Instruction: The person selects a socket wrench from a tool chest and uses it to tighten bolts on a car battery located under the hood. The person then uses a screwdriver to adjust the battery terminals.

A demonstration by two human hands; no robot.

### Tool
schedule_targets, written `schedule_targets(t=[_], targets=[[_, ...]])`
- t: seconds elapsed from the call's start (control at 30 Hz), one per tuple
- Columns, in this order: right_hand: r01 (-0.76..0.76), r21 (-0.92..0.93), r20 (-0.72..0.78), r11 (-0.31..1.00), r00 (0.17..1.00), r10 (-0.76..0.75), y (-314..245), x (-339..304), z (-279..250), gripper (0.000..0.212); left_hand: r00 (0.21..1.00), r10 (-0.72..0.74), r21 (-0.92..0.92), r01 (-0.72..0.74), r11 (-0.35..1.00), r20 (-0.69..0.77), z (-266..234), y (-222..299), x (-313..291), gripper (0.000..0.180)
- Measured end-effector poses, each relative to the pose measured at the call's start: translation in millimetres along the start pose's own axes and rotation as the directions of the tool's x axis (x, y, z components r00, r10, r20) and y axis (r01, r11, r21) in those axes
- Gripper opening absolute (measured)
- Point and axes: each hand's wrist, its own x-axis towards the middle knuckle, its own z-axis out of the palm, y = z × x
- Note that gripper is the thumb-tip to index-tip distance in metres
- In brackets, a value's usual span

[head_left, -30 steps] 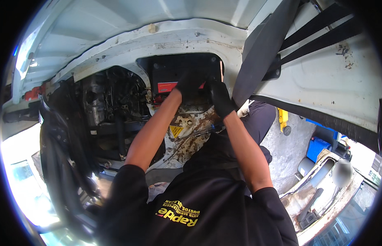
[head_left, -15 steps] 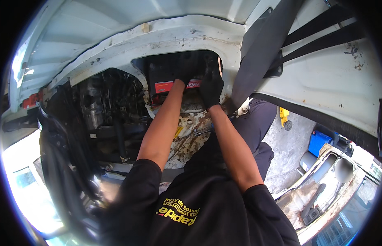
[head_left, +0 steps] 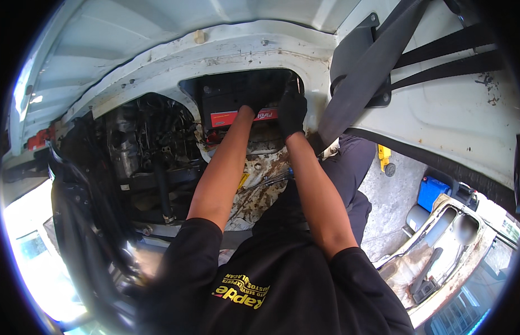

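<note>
Both black-gloved, left hand (head_left: 259, 96) and right hand (head_left: 293, 113) are at black boxy battery (head_left: 220, 103) with red label (head_left: 223, 119), inside white metal frame (head_left: 243, 62); can't tell either grip.

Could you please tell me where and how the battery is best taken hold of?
Probably by its two opposite ends, one hand on each, coming from the near side. The battery is boxy, its long red-striped face turned toward the person, and the white panel arches over it. I can't make out a handle; the left hand and right hand hide parts.
</note>
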Motion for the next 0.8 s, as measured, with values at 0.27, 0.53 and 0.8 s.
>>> schedule_targets(t=[0.27,0.53,0.8], targets=[[0.201,-0.005,-0.078,0.98,0.976,-0.201,28.3,8.0,7.2,0.04,0.988,-0.101,-0.088,0.111,0.99,0.118,-8.5,-6.2,11.9,0.025],[0.257,-0.157,-0.143,0.954,0.949,-0.279,44.3,15.5,27.6,0.047,0.974,-0.126,-0.267,0.174,0.948,0.187,-17.6,-14.9,4.0,0.033],[-0.025,0.036,-0.177,0.999,0.984,0.031,-12.4,-18.1,3.9,0.046,0.967,-0.218,-0.394,0.253,0.883,0.133,-10.9,-7.5,-9.7,0.032]])
